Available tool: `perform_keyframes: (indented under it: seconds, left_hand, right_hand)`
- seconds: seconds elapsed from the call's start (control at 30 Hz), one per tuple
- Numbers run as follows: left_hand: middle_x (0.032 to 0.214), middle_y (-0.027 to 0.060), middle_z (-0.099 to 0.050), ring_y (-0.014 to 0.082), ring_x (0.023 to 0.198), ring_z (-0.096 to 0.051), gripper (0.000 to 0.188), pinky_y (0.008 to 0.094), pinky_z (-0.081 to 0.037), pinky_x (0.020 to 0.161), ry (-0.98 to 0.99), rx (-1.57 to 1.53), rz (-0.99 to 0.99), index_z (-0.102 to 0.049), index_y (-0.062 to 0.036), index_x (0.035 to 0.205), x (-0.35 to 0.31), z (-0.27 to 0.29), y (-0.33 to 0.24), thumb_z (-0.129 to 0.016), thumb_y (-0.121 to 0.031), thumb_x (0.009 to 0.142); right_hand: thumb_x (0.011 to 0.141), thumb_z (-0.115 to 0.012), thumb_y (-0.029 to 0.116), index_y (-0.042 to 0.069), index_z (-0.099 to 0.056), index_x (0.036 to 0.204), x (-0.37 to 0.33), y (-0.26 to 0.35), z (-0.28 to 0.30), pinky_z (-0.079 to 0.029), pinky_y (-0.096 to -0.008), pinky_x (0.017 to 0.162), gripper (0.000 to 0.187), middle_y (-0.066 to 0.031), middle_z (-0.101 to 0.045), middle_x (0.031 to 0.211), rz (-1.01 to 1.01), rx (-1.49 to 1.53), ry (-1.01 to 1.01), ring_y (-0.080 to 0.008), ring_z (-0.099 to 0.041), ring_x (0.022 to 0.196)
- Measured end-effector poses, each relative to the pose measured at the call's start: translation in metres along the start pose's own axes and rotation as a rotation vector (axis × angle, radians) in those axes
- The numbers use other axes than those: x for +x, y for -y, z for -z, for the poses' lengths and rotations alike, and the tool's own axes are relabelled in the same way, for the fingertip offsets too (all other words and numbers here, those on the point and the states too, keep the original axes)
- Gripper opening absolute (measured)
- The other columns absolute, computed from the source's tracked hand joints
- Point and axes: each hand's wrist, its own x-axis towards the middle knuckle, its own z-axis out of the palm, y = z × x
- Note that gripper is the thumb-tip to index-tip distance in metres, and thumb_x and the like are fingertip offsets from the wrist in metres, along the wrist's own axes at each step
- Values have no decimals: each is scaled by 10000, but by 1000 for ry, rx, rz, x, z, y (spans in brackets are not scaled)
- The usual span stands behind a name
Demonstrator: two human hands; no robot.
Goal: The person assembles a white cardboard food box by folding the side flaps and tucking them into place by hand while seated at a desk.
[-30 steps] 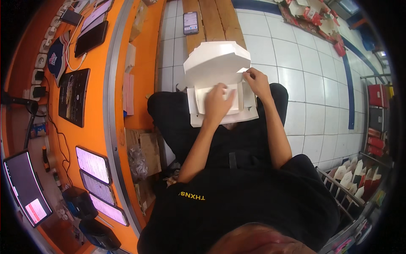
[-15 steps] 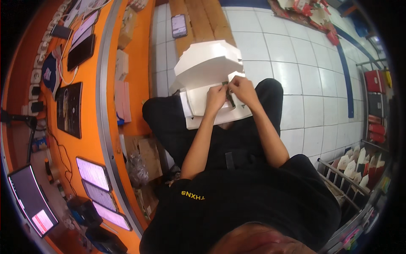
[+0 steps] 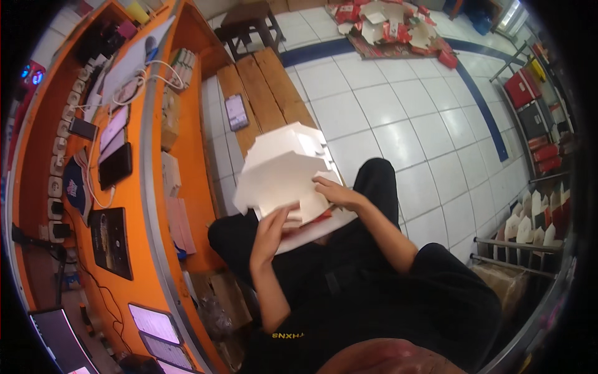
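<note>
A stack of white cardboard box blanks [image 3: 280, 163] with cut flaps rests on my lap and the near end of a wooden bench. At the stack's near left side, my left hand [image 3: 271, 232] lies on the card with its fingers stretched out. My right hand [image 3: 337, 192] has its fingers extended over the right edge of the card. Neither hand visibly grips anything. A bit of red [image 3: 324, 215] shows at the near edge between the hands. What lies beneath the top sheet is hidden.
A phone [image 3: 236, 113] lies on the wooden bench [image 3: 265, 78]. To the left runs an orange counter [image 3: 140, 249] with phones and a tablet [image 3: 111, 243]. Red and white card scraps [image 3: 392, 28] lie on the floor ahead. A metal rack [image 3: 517, 246] holding boxes stands right.
My hands have parted from a pinch near a dark green thing in the card's opening; that thing no longer shows. The left hand now lies flat. The view has tilted toward the room ahead.
</note>
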Motion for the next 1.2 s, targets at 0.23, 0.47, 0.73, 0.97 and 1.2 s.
perform_keyframes:
  seconds: [0.23,0.47,0.73,0.97,1.2]
  left_hand:
    - [1100,202,-731,279,975,-731,433,409,-598,840,75,-350,-256,-655,98,1197,-76,70,-22,-441,-265,1096]
    - [1159,241,-705,370,1047,-695,497,426,-557,924,-607,387,-20,-624,71,1305,-21,49,35,-575,-343,1035]
    - [1503,345,-434,461,1411,-425,816,483,-372,1177,-719,913,130,-330,145,1508,-1,8,110,-645,-383,972]
    - [1493,326,-431,456,1424,-405,755,567,-289,1211,-760,1102,-61,-318,139,1511,-5,-18,98,-676,-225,954]
    - [1133,172,-695,371,1148,-613,507,552,-405,1065,-803,1179,-50,-567,-38,1373,-5,-3,83,-715,-129,897]
  right_hand:
    - [974,-518,570,37,-552,1414,45,221,244,-622,-468,813,692,-156,-613,1339,-111,-608,120,-303,-651,1174]
    - [920,-522,758,-54,-660,1202,33,213,275,-616,-475,797,871,-181,-743,925,-79,-792,-598,-393,-743,871]
    - [902,-718,443,-85,-393,1501,-49,-39,-4,-486,-521,1026,862,-373,-567,1302,11,-667,-635,-518,-576,1205]
    - [903,-738,263,-97,-316,1521,-67,-12,-52,-462,-521,1061,830,-345,-469,1433,280,-828,-785,-507,-481,1295]
    - [858,-744,144,108,-565,1418,-68,-5,-47,-448,-530,1033,589,-285,-509,1400,306,-1000,-816,-444,-522,1253]
